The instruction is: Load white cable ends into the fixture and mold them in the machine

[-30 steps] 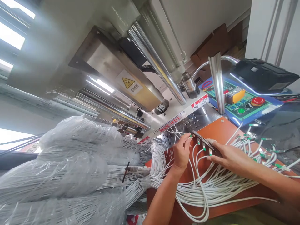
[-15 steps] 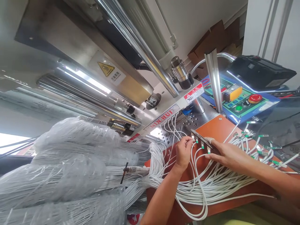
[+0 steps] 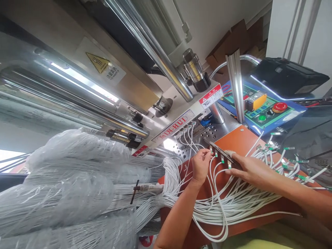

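Observation:
My left hand (image 3: 201, 166) pinches the end of a white cable, at the upper edge of a flat metal fixture bar (image 3: 219, 151). Thumb and fingers of my right hand (image 3: 243, 167) grip the bar's lower end, tilted above the orange work surface. Several white cable ends with green boards (image 3: 222, 160) sit along the bar, their cables looping down towards me. Below both hands lies a thick bundle of white cables (image 3: 218, 211). Exactly how the pinched cable end meets the bar is hidden by my fingertips.
A press marked MIN-HUI (image 3: 173, 127) stands ahead, several cables running into it. Right of it is a blue control box (image 3: 290, 116) with a red button (image 3: 279, 107). Green-tipped cable ends (image 3: 288, 167) lie at right. Plastic-wrapped cable bundles (image 3: 75, 193) fill the left, beside a clamp (image 3: 147, 187).
The view has shifted slightly, so the press appears a little further left. Both hands keep almost the same pose at the bar.

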Available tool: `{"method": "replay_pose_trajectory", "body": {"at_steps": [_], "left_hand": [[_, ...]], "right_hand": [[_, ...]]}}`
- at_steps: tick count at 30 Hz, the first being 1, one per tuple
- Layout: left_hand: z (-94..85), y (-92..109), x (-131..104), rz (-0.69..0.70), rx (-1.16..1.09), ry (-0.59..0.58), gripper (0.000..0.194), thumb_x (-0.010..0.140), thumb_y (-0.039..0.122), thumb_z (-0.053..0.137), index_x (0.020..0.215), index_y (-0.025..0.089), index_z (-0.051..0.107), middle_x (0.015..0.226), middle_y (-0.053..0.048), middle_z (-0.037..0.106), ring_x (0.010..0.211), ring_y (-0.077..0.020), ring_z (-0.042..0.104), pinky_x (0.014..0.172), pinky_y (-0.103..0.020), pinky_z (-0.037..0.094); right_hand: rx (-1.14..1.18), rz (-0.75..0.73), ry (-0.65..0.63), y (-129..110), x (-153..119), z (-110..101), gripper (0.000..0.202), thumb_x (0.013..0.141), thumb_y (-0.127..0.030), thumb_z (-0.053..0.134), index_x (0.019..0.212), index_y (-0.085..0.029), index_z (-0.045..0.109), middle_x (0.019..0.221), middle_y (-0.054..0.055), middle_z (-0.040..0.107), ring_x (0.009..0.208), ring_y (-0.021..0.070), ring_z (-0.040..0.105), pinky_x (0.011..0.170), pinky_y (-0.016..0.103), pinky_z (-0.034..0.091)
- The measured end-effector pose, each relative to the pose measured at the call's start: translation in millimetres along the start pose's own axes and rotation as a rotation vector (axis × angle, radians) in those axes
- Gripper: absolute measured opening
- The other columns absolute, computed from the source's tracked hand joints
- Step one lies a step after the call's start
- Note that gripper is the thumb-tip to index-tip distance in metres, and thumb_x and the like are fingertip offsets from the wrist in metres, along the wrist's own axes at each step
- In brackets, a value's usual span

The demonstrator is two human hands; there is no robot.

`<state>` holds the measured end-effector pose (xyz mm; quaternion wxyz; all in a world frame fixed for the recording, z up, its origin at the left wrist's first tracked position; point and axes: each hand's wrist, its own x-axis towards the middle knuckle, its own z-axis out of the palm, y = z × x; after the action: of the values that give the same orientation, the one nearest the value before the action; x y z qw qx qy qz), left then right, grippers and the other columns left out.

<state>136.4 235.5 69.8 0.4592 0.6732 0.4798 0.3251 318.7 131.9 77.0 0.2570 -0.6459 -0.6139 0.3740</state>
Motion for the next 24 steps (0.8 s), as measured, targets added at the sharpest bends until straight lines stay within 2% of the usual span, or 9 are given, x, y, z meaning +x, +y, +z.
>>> {"method": "replay_pose_trajectory", "body": {"at_steps": [9, 13, 15, 17, 21, 24], "left_hand": [[1.1, 5.7, 6.2, -0.014, -0.031, 0.013, 0.014, 0.084, 0.027, 0.061, 0.085, 0.014, 0.066, 0.079, -0.006, 0.072, 0.067, -0.0126, 0.068, 0.067, -0.025, 0.056], [0.9, -4.6, 8.2, -0.064, -0.089, -0.012, 0.015, 0.082, 0.027, 0.062, 0.084, 0.013, 0.066, 0.077, -0.006, 0.071, 0.064, -0.0135, 0.067, 0.064, -0.027, 0.057], [1.0, -7.7, 8.8, -0.069, -0.084, -0.037, 0.013, 0.082, 0.025, 0.062, 0.084, 0.014, 0.067, 0.076, -0.005, 0.07, 0.064, -0.0137, 0.067, 0.063, -0.027, 0.056], [1.7, -6.9, 9.1, 0.021, -0.001, -0.055, 0.008, 0.082, 0.021, 0.062, 0.083, 0.015, 0.068, 0.079, -0.004, 0.069, 0.069, -0.0139, 0.066, 0.066, -0.027, 0.055], [4.0, 2.4, 9.5, 0.319, 0.351, -0.003, 0.008, 0.078, 0.013, 0.068, 0.074, 0.02, 0.07, 0.082, -0.003, 0.069, 0.083, -0.017, 0.061, 0.078, -0.032, 0.05], [5.1, 4.2, 10.8, 0.394, 0.501, -0.002, 0.01, 0.078, 0.013, 0.07, 0.075, 0.023, 0.071, 0.079, -0.001, 0.07, 0.083, -0.0186, 0.057, 0.08, -0.034, 0.046]], "right_hand": [[-0.082, -0.043, -0.046, -2.6, 1.8, -0.3, 0.05, 0.09, -0.055, 0.044, 0.131, -0.025, 0.038, 0.088, 0.005, 0.068, 0.08, 0.026, 0.066, 0.064, 0.03, 0.041], [-0.281, -0.021, -0.054, -11.1, 1.3, 2.6, 0.041, 0.092, -0.045, 0.045, 0.124, -0.019, 0.041, 0.08, 0.006, 0.068, 0.074, 0.0282, 0.066, 0.058, 0.031, 0.036], [-0.41, -0.004, -0.07, -15.5, 0.8, 2.7, 0.044, 0.091, -0.04, 0.048, 0.126, -0.015, 0.039, 0.08, 0.008, 0.069, 0.076, 0.0314, 0.067, 0.056, 0.033, 0.035], [-0.529, -0.002, -0.09, -18.9, 0.5, 1.4, 0.051, 0.092, -0.038, 0.048, 0.132, -0.01, 0.035, 0.081, 0.012, 0.07, 0.077, 0.0342, 0.068, 0.055, 0.034, 0.035], [-0.723, 0.023, -0.113, -23.9, 0.1, -1.2, 0.06, 0.093, -0.037, 0.044, 0.138, 0.001, 0.031, 0.075, 0.017, 0.07, 0.071, 0.0361, 0.068, 0.05, 0.034, 0.034], [-0.774, 0.032, -0.088, -26.6, -0.3, 0.1, 0.064, 0.092, -0.036, 0.046, 0.138, 0.007, 0.032, 0.07, 0.019, 0.069, 0.068, 0.0377, 0.068, 0.05, 0.035, 0.037]]}}
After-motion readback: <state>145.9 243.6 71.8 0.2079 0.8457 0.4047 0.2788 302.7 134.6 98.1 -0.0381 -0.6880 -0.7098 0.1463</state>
